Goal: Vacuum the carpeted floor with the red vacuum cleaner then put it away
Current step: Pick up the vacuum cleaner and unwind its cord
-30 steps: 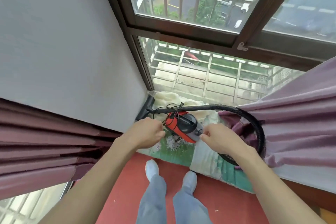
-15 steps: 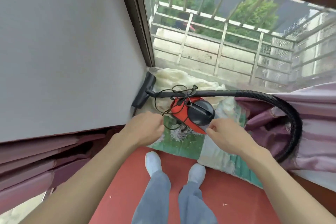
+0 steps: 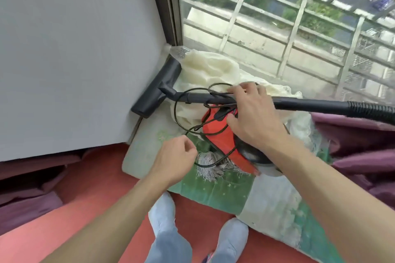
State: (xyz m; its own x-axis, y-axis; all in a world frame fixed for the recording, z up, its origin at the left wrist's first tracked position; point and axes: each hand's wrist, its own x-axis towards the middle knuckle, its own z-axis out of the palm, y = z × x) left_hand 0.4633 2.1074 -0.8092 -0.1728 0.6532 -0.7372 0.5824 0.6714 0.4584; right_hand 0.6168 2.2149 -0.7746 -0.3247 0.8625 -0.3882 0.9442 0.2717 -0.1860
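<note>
The red vacuum cleaner [image 3: 220, 136] lies on a green mat in the corner by the window. Its black wand [image 3: 192, 98] runs left to the floor head [image 3: 157, 89], which leans against the wall. The ribbed hose [image 3: 367, 112] leaves to the right. A thin black cord [image 3: 175, 113] loops loosely over the wand and the red body. My right hand [image 3: 254, 119] is spread over the wand and the top of the vacuum, fingers apart and touching the cord loops. My left hand [image 3: 175, 160] is curled just in front of the vacuum, and the cord passes into its fingers.
A grey wall [image 3: 74, 49] stands at the left and a barred window [image 3: 277, 28] ahead. Cream cloth [image 3: 211, 68] is bunched behind the vacuum. Purple curtains [image 3: 363, 156] hang right and lower left. Red carpet [image 3: 96, 209] and my feet are below.
My right hand has moved forward from in front of the vacuum to over the wand and cord. The left hand stays curled near the cord. The view has tilted down and closer.
</note>
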